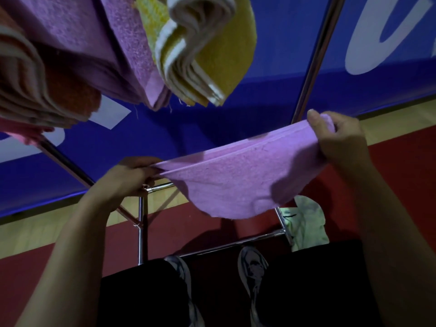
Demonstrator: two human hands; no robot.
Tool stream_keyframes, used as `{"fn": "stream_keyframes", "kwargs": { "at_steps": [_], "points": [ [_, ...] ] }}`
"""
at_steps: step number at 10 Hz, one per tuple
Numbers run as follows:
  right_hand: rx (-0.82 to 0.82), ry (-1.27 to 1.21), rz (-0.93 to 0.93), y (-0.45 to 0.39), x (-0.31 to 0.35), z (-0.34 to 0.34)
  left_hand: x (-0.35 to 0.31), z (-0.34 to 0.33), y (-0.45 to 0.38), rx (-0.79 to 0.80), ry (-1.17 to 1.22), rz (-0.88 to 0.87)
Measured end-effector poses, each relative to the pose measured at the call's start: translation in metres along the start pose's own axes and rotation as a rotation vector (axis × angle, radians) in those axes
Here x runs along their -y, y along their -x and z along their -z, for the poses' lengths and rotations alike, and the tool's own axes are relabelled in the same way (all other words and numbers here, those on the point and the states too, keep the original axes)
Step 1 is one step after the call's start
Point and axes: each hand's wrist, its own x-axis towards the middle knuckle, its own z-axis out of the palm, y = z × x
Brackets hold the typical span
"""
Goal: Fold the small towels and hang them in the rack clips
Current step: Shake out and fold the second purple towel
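Terry cloth, soft and light, is what the purple towel (pixel 240 182) seems made of: it sags in a curve between the two hands and is judged to have no stiffness, so it is best taken at the corners of its upper edge. It is held in the air in front of the rack (pixel 141 223). The left hand (pixel 132 175) pinches the left end with curled fingers; the right hand (pixel 335 135) grips the right end, thumb on top. Folded towels (pixel 193 55) are already hung above, at the far left. Below, a red and wooden floor (pixel 401 161) is seen, a blue banner (pixel 236 119) behind, and a pale cloth (pixel 306 223) lies low at the right.
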Motion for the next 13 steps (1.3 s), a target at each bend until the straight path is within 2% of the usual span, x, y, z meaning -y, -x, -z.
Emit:
{"fn": "stream_keyframes", "kwargs": {
  "at_steps": [1,2,3,4,5,6,8,9,11,12,13],
  "points": [
    [0.059,-0.008,-0.017,-0.001,0.0,-0.006,-0.007,-0.001,0.002,-0.081,0.065,0.031],
    [0.071,-0.024,-0.024,0.0,0.004,-0.009,-0.014,0.001,0.009,-0.148,0.349,0.018],
    [0.043,-0.08,-0.034,0.002,0.011,-0.006,-0.01,0.008,0.01,-0.154,0.399,-0.05],
    [0.039,-0.09,-0.026,0.004,0.015,-0.005,-0.002,0.015,0.012,-0.037,0.036,-0.088],
    [0.046,-0.073,-0.017,0.003,0.014,-0.005,0.003,0.019,0.015,0.144,-0.125,-0.054],
    [0.047,-0.044,0.003,0.003,0.012,-0.006,0.005,0.022,0.016,0.289,-0.119,0.048],
    [0.071,0.012,0.03,0.001,0.009,-0.008,0.006,0.024,0.019,0.425,-0.168,0.127],
    [0.091,0.037,0.048,0.002,0.012,-0.012,0.007,0.018,0.017,0.426,-0.256,0.155],
    [0.127,0.065,0.06,0.002,0.018,-0.019,0.005,-0.001,-0.001,0.221,-0.44,0.29],
    [0.144,0.092,0.103,0.005,0.02,-0.024,0.008,-0.009,-0.005,0.234,-0.473,0.337],
    [0.174,0.051,0.145,0.01,0.027,-0.032,0.006,-0.012,-0.01,0.195,-0.382,0.45]
  ]
}}
